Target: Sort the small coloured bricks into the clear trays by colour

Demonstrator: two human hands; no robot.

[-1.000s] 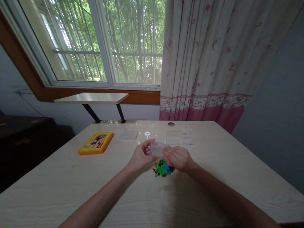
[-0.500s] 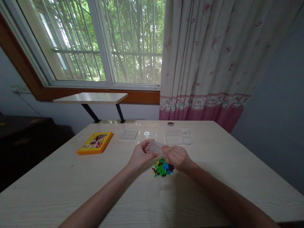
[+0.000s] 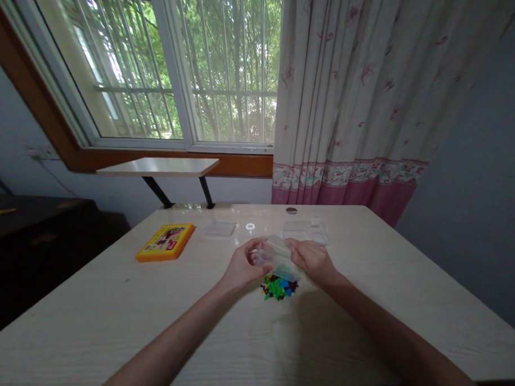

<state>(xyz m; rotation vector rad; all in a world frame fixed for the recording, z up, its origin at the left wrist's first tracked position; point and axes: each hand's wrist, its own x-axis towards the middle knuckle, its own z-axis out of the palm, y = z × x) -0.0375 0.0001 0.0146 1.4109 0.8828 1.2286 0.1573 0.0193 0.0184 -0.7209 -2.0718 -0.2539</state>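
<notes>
A clear plastic box (image 3: 280,254) is held between my two hands, above and just behind a pile of small coloured pieces (image 3: 278,288). My left hand (image 3: 247,264) is closed around the box's left side, thumb toward me. At the right edge, my right hand (image 3: 312,258) pinches the plastic. Part of the box looks swung down toward the pile, and green shows through it. The pile is mostly green, with blue, dark and yellow bits. Whether the lower clear part is a lid or a wall I cannot tell.
A yellow-orange case (image 3: 165,243) lies on the table (image 3: 218,343) at the left. Farther back are a flat clear plastic piece (image 3: 220,229) and a clear compartment tray (image 3: 304,230). A raised shelf (image 3: 161,166) stands at the back left, before the window.
The clear box has tilted or opened, and a transparent face now shows down to the pile. My right hand has shifted slightly right with its edge. The whole view has moved slightly.
</notes>
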